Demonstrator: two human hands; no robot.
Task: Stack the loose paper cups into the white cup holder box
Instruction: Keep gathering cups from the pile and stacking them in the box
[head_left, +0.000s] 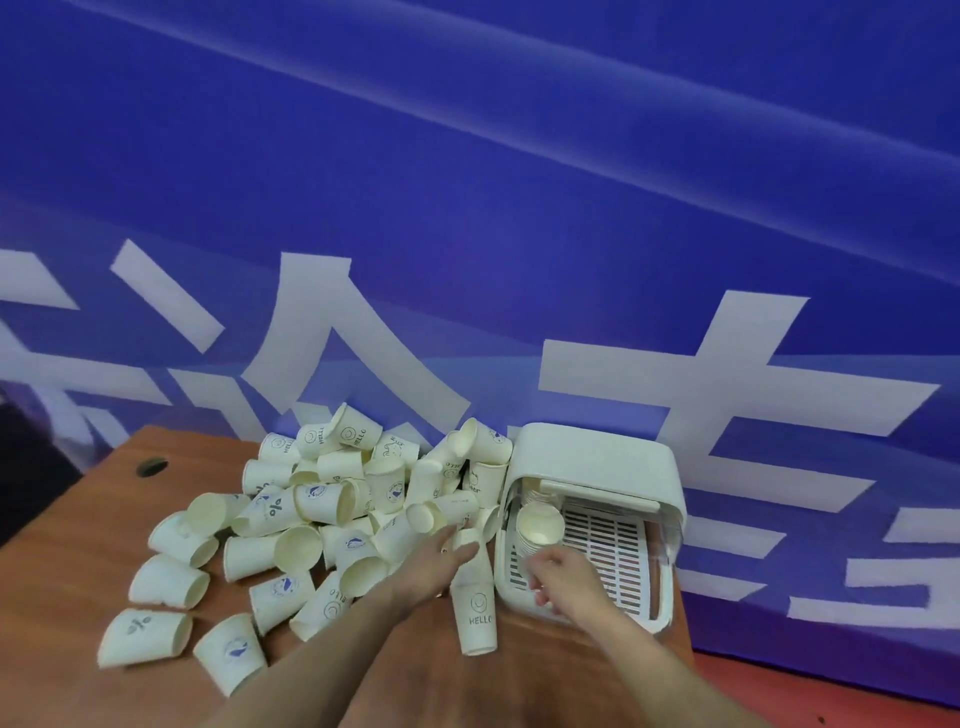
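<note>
Several loose paper cups with blue prints lie in a heap on the wooden table. To their right sits the white cup holder box, lid raised, with a nested stack of cups lying at the left of its slotted tray. My left hand reaches into the heap's right edge, thumb and fingers around the upper end of a tall "HELLO" paper cup that stands beside the box. My right hand hovers over the tray's front left just below the stack, fingers loosely curled and holding nothing.
A blue banner with large white characters hangs right behind the table and box. A round cable hole is at the table's far left. The table's right edge runs just past the box, with red floor beyond.
</note>
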